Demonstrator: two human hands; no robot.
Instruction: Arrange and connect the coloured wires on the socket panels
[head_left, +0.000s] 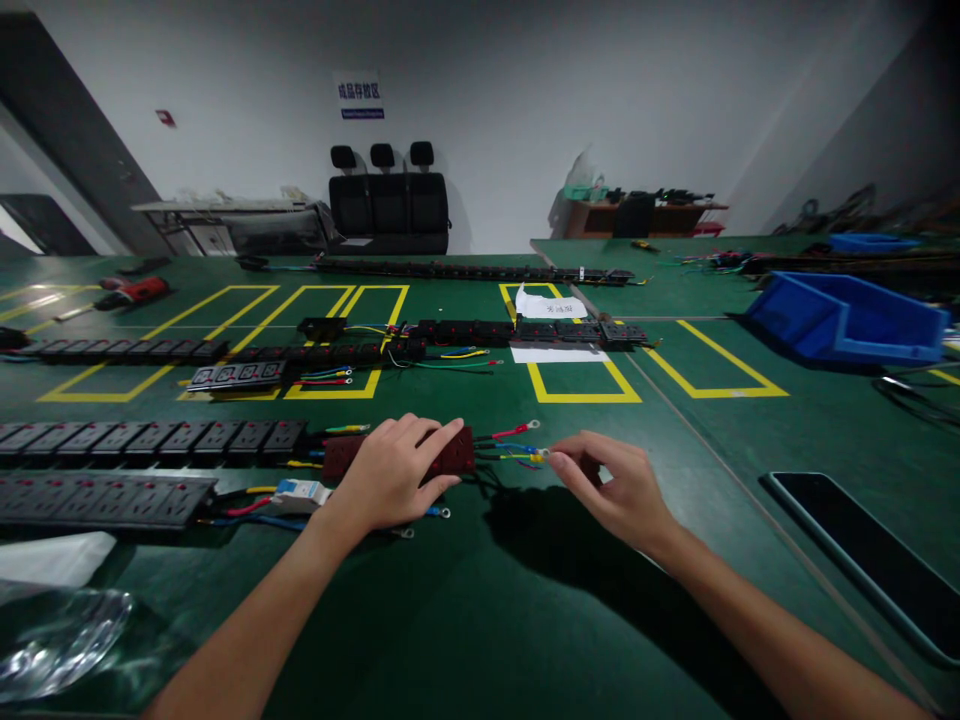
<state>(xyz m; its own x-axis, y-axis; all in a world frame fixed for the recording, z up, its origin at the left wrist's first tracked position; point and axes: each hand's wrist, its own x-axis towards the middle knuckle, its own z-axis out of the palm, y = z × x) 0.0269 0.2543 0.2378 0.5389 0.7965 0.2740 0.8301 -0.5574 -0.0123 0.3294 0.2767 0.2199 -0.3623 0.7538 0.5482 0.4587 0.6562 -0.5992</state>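
Note:
My left hand (401, 468) lies over a dark red socket block (457, 452), its fingers stretched across the top and hiding the middle of it. Wires run out of the block's right end. My right hand (611, 480) pinches the ring terminal (541, 455) on the tip of one of these wires between thumb and forefinger. Just above, a red wire with a ring terminal (525, 427) sticks out free. Left of the block are a black socket strip (150, 440) and a nearer black socket strip (105, 503). A small white breaker (300, 495) sits on wires beside my left wrist.
A phone (862, 560) lies at the right, with a blue bin (847, 318) behind it. Further back are more socket strips (480, 332), white paper (551, 303) and a red power drill (135, 292). Clear plastic (60, 635) rests at front left.

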